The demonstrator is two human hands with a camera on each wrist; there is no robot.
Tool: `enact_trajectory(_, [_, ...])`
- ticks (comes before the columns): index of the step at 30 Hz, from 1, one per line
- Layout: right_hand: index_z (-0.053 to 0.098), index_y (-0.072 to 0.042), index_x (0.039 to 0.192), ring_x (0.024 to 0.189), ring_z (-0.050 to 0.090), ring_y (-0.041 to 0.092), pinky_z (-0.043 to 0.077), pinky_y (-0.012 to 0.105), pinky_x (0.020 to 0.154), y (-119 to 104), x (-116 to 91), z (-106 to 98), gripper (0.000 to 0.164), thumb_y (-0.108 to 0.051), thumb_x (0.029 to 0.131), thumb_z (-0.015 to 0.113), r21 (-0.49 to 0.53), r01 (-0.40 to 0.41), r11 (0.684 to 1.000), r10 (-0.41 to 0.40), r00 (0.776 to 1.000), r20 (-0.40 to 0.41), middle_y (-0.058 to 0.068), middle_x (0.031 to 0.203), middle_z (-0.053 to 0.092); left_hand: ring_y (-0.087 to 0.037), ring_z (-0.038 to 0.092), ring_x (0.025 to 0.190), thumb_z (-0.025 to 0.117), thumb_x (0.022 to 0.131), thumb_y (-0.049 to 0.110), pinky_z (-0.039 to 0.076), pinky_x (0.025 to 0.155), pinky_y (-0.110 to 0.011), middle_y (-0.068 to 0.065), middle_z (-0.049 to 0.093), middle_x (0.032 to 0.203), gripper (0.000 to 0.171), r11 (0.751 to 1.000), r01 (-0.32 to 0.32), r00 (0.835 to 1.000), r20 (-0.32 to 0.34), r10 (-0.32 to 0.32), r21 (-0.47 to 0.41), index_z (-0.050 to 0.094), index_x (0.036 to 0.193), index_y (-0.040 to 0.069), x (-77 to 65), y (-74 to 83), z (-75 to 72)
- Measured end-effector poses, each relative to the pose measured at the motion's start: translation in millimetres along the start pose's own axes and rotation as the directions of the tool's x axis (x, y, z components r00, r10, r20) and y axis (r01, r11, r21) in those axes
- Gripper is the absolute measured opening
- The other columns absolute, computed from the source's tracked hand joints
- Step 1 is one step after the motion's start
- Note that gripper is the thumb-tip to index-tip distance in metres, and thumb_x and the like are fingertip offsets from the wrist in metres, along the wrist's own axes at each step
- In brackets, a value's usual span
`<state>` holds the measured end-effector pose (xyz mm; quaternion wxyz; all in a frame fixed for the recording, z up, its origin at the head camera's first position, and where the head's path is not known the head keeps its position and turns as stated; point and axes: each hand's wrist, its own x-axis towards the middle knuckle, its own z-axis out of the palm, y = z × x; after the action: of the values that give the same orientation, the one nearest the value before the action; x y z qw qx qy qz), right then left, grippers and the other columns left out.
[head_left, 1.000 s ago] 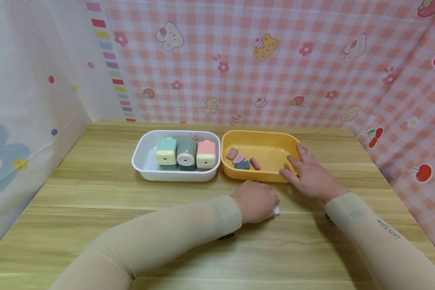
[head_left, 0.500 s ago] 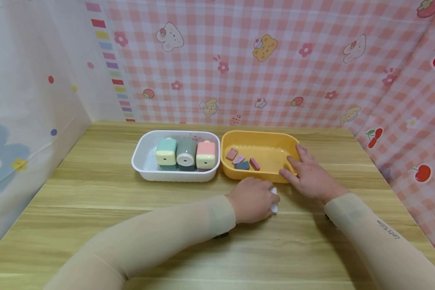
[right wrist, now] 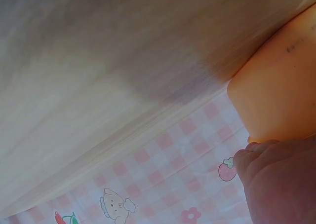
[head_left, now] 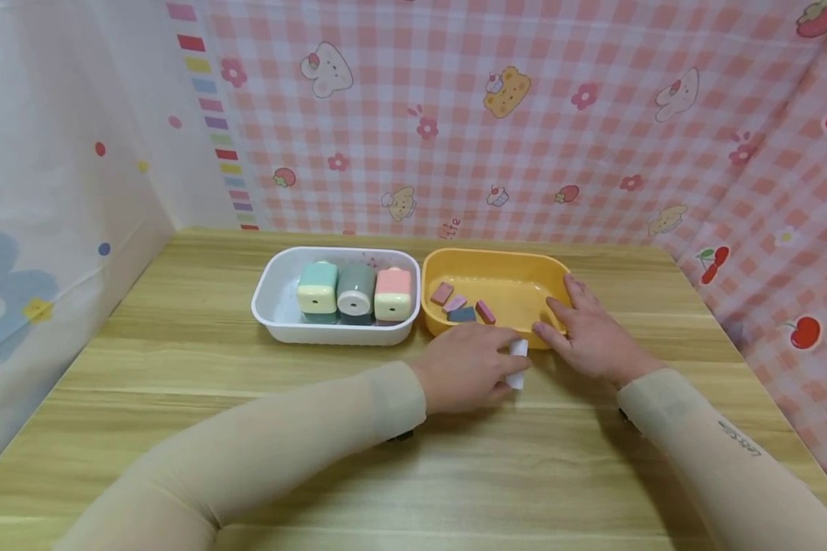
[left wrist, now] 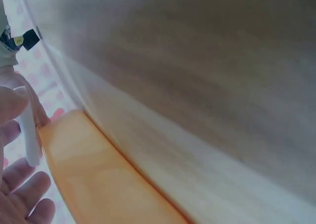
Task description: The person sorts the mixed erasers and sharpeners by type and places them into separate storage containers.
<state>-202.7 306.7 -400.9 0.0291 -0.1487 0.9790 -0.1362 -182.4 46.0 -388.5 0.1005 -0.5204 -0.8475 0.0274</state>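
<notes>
My left hand [head_left: 465, 369] is over the near side of the yellow tray [head_left: 496, 262], pinching a flat white piece [head_left: 518, 347]. In the left wrist view the white piece [left wrist: 30, 140] shows as a thin slab between thumb and fingers, beside the tray's wall [left wrist: 108, 179]. My right hand [head_left: 596, 337] rests on the tray's right end, fingers spread over the rim and thumb at the front edge. Small blocks lie in the tray's left half: a dark blue one [head_left: 462, 314] and several pinkish ones, among them a narrow one [head_left: 485, 311].
A white tray [head_left: 338, 334] stands left of the yellow one, right beside it. It holds a teal-and-cream [head_left: 318, 287], a grey-and-white [head_left: 355, 289] and a pink-and-cream object [head_left: 392, 295], each with a small hole in front. Printed cloth [head_left: 413, 161] hangs behind the wooden table [head_left: 524, 474].
My left hand has risen from the table and moved forward and slightly left with the white piece, now overlapping the yellow tray's near rim. The right hand stays put.
</notes>
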Motion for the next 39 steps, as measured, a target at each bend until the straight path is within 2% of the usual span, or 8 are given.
enact_trajectory(13, [0.038,0.009,0.158,0.16,0.004,0.055,0.013,0.069,0.128,-1,0,-1,0.084,-0.06,0.109,0.039,-0.004,-0.015,1.0,0.015,1.0,0.015,0.033,0.173,-0.001,-0.024,0.056,0.14,0.065,0.102,0.045,0.042,0.123,-0.045,-0.004,0.055,0.155,0.048,0.999,0.03,0.999,-0.018,-0.03,-0.026,0.062,0.148,0.03,-4.1,-16.3,-6.2])
enact_trajectory(21, [0.037,0.008,0.158,0.16,0.003,0.054,0.013,0.069,0.128,0,0,0,0.086,-0.062,0.109,0.037,-0.006,-0.021,1.0,0.021,0.999,0.024,0.032,0.173,-0.003,-0.022,0.056,0.139,0.064,0.104,0.042,0.043,0.12,-0.043,-0.004,0.057,0.151,0.043,0.999,0.05,0.996,-0.077,-0.05,0.005,0.064,0.145,0.03,-6.1,-22.2,-9.6])
enact_trajectory(28, [0.038,0.008,0.158,0.161,0.003,0.054,0.013,0.068,0.128,-1,-1,-1,0.085,-0.062,0.109,0.037,-0.016,-0.014,1.0,0.015,1.0,0.022,0.033,0.173,-0.003,-0.025,0.06,0.133,0.067,0.101,0.044,0.048,0.104,-0.048,-0.002,0.058,0.15,0.045,0.995,0.103,0.991,-0.085,-0.103,-0.01,0.064,0.145,0.034,-4.3,-28.6,-10.9])
enact_trajectory(33, [0.037,0.008,0.158,0.16,0.003,0.054,0.012,0.068,0.128,-1,-1,0,0.086,-0.062,0.109,0.037,-0.017,-0.014,1.0,0.015,1.0,0.024,0.033,0.173,-0.003,-0.024,0.057,0.139,0.069,0.101,0.043,0.049,0.115,-0.048,-0.004,0.058,0.152,0.047,0.995,0.099,0.993,-0.072,-0.099,-0.001,0.063,0.146,0.032,-1.3,-34.5,-11.5])
enact_trajectory(39, [0.038,0.008,0.158,0.161,0.004,0.054,0.013,0.068,0.128,0,0,0,0.086,-0.062,0.109,0.037,-0.027,-0.015,1.0,0.015,1.0,0.022,0.032,0.173,-0.003,-0.025,0.055,0.142,0.069,0.101,0.043,0.045,0.12,-0.046,-0.006,0.057,0.154,0.047,0.995,0.095,0.993,-0.076,-0.095,0.006,0.063,0.147,0.03,1.0,-38.7,-11.5])
